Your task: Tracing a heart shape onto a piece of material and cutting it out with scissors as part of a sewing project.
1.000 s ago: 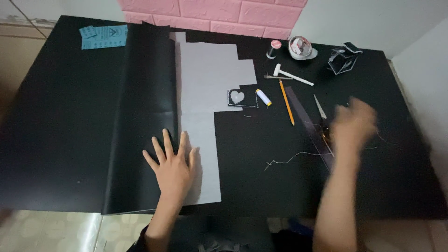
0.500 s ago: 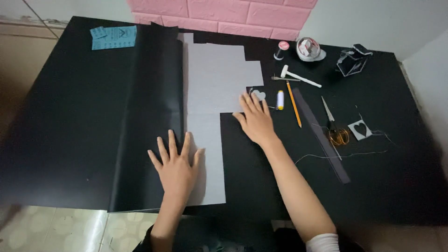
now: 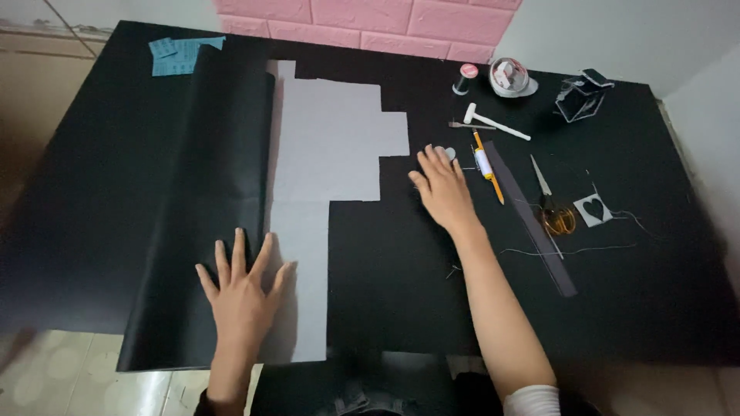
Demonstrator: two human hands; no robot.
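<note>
Your left hand (image 3: 243, 289) lies flat, fingers spread, holding nothing, on the black sheet (image 3: 193, 200). Your right hand (image 3: 441, 189) rests open, empty, fingertips touching a small heart cutout (image 3: 445, 153).

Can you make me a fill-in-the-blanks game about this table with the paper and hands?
1. The left hand lies flat with its fingers ____.
2. The wall behind the table is made of ____ bricks.
3. The small card beside the scissors has a ____ shape cut in it.
4. The pencil is ____ in colour.

Missing words: spread; pink; heart; yellow
</note>
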